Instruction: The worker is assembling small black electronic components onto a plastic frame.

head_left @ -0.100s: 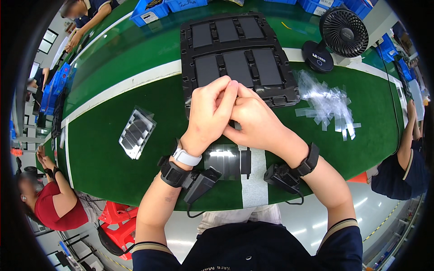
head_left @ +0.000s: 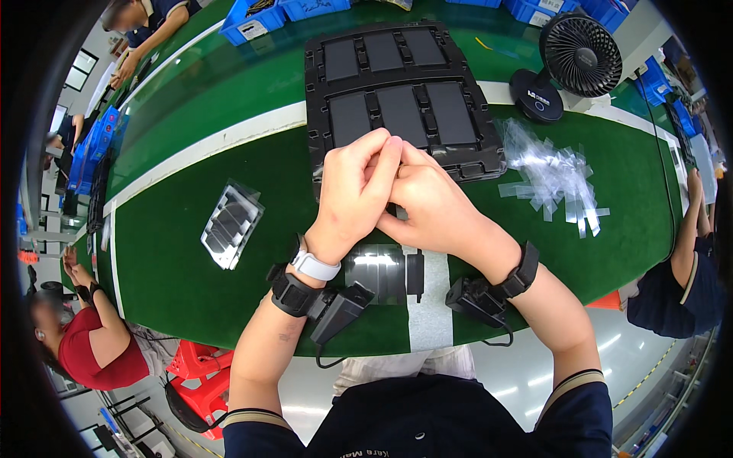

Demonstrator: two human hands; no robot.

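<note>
My left hand and my right hand are pressed together above the bench, fingers curled in against each other. Whatever lies between them, if anything, is hidden. Just beyond them lies a black moulded tray with several flat dark rectangular panels in its pockets. Nearer me, below my wrists, a clear film sheet lies on the green mat beside a small black part and a whitish strip. To the left sits a small stack of clear and silvery film pieces.
A loose heap of clear plastic strips lies right of the tray. Behind it stands a black desk fan. Blue bins line the far side. Co-workers sit at left and right; a red stool stands at lower left.
</note>
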